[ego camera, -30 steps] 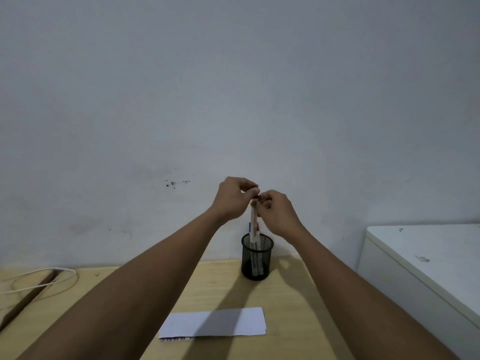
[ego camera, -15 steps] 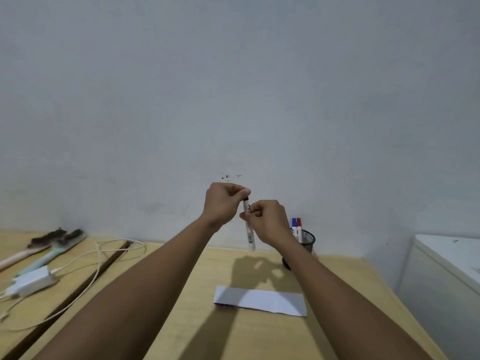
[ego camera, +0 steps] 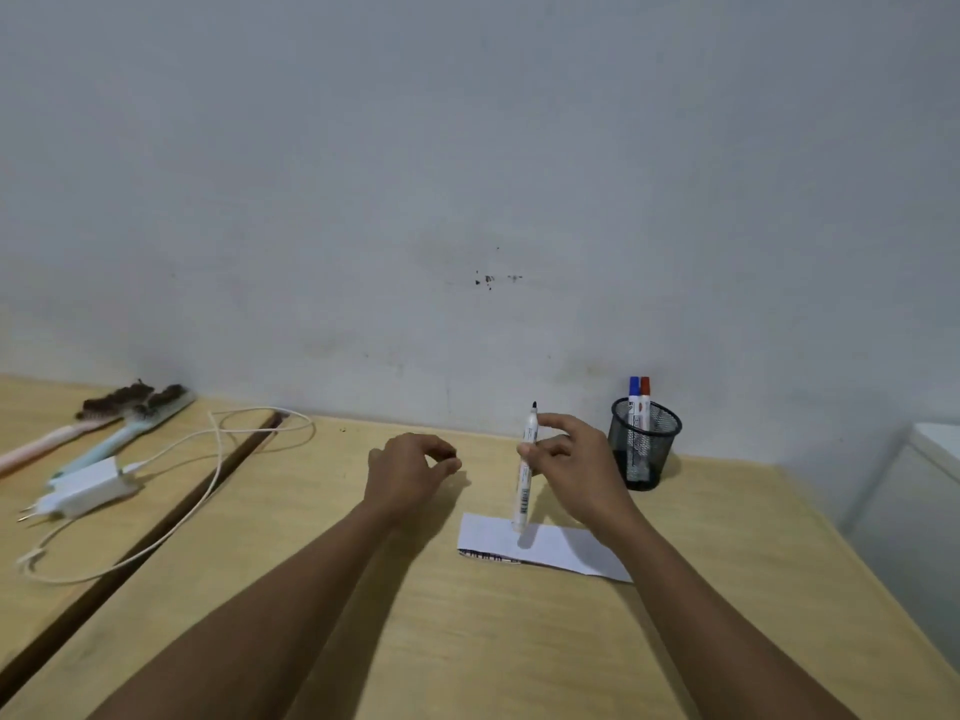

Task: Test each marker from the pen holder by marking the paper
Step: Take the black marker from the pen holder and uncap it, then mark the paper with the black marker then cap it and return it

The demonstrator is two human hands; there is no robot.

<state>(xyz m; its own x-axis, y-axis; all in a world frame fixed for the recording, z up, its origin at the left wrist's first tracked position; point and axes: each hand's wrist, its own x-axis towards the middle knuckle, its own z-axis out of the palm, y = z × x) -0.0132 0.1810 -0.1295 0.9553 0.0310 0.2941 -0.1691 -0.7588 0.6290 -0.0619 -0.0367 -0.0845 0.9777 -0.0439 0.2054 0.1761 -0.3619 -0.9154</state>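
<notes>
We see the light wooden desk (ego camera: 467,641) | white paper strip (ego camera: 540,550) near its middle | black mesh pen holder (ego camera: 644,449) behind it, holding a blue-capped marker (ego camera: 634,402) and a red-capped marker (ego camera: 645,402) | right hand (ego camera: 576,470), fingers clamped on the uncapped white marker (ego camera: 524,475), tip up, above the paper | left hand (ego camera: 410,470), fingers pinched together; whether they hold something we cannot tell.

Two bare forearms, reaching in from the near edge toward the far wall. No sleeves, no watch, no rings, no gloves visible. Left hand (ego camera: 410,472) and right hand (ego camera: 576,467) both uncovered, slim wrists, short fingernails as far as can be told. Upper arms and clothing out of frame.
</notes>
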